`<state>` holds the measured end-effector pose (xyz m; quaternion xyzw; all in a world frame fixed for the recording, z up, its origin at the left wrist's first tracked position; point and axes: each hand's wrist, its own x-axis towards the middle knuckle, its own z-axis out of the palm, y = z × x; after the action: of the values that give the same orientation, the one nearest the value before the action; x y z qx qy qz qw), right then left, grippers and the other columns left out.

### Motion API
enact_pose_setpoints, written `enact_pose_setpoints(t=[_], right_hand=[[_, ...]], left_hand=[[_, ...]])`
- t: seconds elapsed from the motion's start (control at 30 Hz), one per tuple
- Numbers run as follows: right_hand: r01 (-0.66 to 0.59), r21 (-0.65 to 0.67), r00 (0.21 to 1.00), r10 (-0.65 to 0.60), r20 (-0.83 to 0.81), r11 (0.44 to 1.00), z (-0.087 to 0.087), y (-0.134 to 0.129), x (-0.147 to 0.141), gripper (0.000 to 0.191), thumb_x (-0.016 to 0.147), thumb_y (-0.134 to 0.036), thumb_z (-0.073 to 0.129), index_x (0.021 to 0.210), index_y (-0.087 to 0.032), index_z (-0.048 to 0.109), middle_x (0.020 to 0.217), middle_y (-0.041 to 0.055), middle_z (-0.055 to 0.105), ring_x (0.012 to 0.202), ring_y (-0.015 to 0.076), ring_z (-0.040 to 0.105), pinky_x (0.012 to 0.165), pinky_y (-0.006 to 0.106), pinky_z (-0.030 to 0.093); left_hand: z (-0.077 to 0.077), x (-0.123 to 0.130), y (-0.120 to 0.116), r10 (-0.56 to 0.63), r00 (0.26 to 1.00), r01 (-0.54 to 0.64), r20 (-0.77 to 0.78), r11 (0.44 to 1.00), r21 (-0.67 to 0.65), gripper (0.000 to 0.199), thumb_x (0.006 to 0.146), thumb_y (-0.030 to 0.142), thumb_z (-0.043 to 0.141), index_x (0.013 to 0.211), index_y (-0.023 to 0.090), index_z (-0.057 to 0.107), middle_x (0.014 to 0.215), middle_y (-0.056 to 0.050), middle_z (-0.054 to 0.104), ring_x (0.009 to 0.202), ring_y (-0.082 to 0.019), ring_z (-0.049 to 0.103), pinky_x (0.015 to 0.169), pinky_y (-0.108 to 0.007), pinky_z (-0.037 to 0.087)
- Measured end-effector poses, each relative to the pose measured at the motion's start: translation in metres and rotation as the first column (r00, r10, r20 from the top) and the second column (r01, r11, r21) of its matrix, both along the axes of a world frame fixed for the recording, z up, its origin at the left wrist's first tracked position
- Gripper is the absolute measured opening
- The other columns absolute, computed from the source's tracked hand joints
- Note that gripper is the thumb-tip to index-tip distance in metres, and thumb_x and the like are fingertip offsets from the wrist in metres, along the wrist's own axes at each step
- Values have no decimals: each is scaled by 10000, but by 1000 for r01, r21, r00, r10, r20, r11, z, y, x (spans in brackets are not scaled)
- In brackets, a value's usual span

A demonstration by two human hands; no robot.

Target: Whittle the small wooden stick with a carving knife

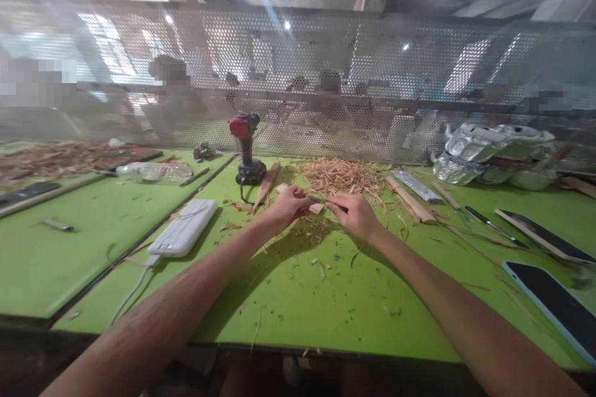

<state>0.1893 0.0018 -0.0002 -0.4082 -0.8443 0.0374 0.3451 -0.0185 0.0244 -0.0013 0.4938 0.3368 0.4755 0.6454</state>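
Left fingers: a pale wood piece (316, 208) is pinched by the left hand (291, 207), the fingers bent together around it.
Right fingers: a thin dark tool (319, 200) is gripped by the curled fingers of the right hand (354, 216); how its hidden end is held cannot be told.
Wood piece: it is held between the two sets of fingertips, with one end shown past the left knuckles; the tool is laid close over it.
Beyond the fingers: a pile of shavings (344, 175) is heaped, and behind it a perforated screen (326, 113) is seen.
Left of the fingers: a pointed wooden slat (267, 186) is set just beside a red and black drill (246, 149), which is stood upright; farther out, a white power bank (185, 227) is placed.
Right of the fingers: a wooden strip (411, 200) is laid near; well apart, a phone in a pale blue case (549, 301) is seen.
Below the fingers: the green table (326, 319) is strewn with scraps.
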Motion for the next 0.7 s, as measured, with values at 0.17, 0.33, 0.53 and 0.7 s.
enact_pose_setpoints(t=[0.17, 0.33, 0.53, 0.7], right_hand=[[22, -7, 1000, -22, -16, 1000, 2, 1, 3, 317, 1026, -406, 552, 1002, -264, 834, 850, 100, 743, 710, 246, 639, 666, 411, 521], [24, -19, 999, -25, -33, 1000, 2, 1, 3, 314, 1017, -373, 547, 1006, -243, 833, 846, 98, 753, 697, 238, 640, 640, 400, 513], [83, -148, 962, -118, -247, 985, 4, 2, 5, 364, 992, -476, 575, 890, -220, 813, 777, 88, 722, 654, 212, 601, 590, 357, 476], [-163, -418, 890, -50, -453, 894, 6, -10, -7, 387, 952, -548, 619, 902, -205, 792, 553, -18, 522, 475, 133, 406, 452, 286, 317]], left_hand=[[3, 1, -4, -23, 1000, 23, 8, 1000, -4, 582, 693, 105, 889, 756, 230, 324, 682, 36, 576, 663, -106, 647, 547, -190, 423], [2, -1, -3, -51, 998, 50, 30, 998, 36, 568, 679, 132, 890, 759, 226, 336, 702, 19, 610, 654, -96, 626, 537, -184, 404], [-6, -2, 1, -51, 998, 53, -21, 994, 91, 578, 670, 212, 934, 761, 217, 363, 681, 50, 570, 607, -83, 587, 549, -200, 430], [-6, -1, -3, -89, 991, 95, -95, 994, 55, 504, 729, 167, 896, 785, 208, 396, 721, 17, 627, 658, -108, 644, 600, -228, 494]])
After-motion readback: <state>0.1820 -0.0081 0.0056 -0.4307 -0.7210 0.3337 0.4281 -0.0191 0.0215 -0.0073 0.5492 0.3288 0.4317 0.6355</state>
